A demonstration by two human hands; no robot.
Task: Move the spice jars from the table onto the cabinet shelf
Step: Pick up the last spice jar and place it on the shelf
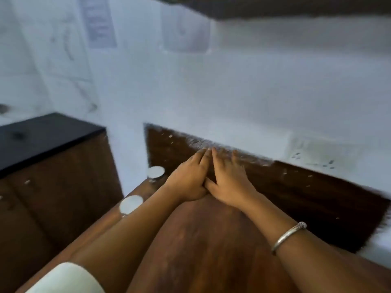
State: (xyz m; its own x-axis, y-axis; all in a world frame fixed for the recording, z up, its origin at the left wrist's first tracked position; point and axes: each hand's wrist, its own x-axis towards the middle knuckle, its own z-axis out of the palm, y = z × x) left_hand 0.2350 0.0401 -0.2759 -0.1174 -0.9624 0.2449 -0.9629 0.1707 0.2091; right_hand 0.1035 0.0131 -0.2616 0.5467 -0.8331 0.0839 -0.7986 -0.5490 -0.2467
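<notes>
With left hand (188,179) and right hand (230,180) flat and empty on the table (201,240), fingers straight, the left forearm (127,233) could knock the near jar (131,205) or far jar (156,172) off its left edge

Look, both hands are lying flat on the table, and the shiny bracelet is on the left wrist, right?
Not quite. The head view shows the bracelet on the right wrist, not the left. The rest is right: the left hand and the right hand both lie flat on the table.
</notes>
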